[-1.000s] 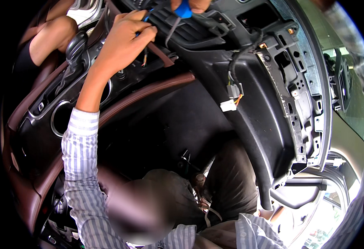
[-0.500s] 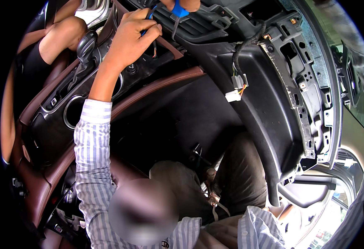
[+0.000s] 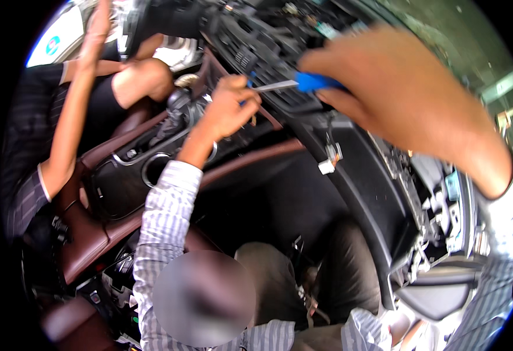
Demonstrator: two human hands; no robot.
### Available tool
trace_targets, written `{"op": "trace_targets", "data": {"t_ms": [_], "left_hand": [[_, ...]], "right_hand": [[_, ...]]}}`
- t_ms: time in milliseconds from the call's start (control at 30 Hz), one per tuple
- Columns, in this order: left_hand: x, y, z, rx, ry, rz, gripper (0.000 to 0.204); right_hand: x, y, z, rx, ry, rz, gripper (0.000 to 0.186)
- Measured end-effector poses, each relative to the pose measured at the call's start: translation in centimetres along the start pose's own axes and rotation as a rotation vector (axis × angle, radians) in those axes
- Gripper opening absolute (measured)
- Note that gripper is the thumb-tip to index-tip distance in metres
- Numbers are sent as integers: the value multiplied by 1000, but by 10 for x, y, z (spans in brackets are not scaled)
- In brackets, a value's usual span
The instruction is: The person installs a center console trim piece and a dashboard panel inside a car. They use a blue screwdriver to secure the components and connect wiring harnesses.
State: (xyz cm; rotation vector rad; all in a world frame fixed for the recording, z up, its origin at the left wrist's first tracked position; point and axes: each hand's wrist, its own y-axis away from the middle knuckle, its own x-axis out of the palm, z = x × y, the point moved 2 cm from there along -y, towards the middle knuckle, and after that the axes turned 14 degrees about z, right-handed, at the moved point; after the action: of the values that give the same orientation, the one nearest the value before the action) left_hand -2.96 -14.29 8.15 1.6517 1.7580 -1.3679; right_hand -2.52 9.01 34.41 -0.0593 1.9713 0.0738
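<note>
Right hand (image 3: pixel 385 88) around blue-handled screwdriver (image 3: pixel 303 83)

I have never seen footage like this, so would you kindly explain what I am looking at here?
This is one wide, rounded view from a camera worn on a person's head, looking down inside a car. There is no robot, only bare hands. The striped sleeves belong to the wearer. The right hand holds a blue-handled tool against the stripped dashboard. The left hand is curled at the tool's tip, by a brown trim strip; its grip is unclear. Another person's arm shows at the left.
</note>
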Motion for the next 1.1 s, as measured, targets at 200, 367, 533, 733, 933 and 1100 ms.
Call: {"op": "trace_targets", "data": {"t_ms": [200,367,533,733,933,1100], "left_hand": [[-3,-12,-19,189,30,-160,23],[-10,-10,-14,131,29,-146,30],[0,-14,-8,210,6,-212,23],[0,-1,-6,239,-25,-277,25],[12,-6,-2,260,1,-259,24],[4,-3,-4,211,-7,-237,25]], "right_hand": [[27,-45,-33,278,-13,135,17],[71,-143,-65,192,226,266,23],[107,-190,-68,99,329,379,11],[136,-224,-37,132,384,445,6],[148,-233,-49,214,509,511,12],[149,-225,-75,20,355,360,5]]}}
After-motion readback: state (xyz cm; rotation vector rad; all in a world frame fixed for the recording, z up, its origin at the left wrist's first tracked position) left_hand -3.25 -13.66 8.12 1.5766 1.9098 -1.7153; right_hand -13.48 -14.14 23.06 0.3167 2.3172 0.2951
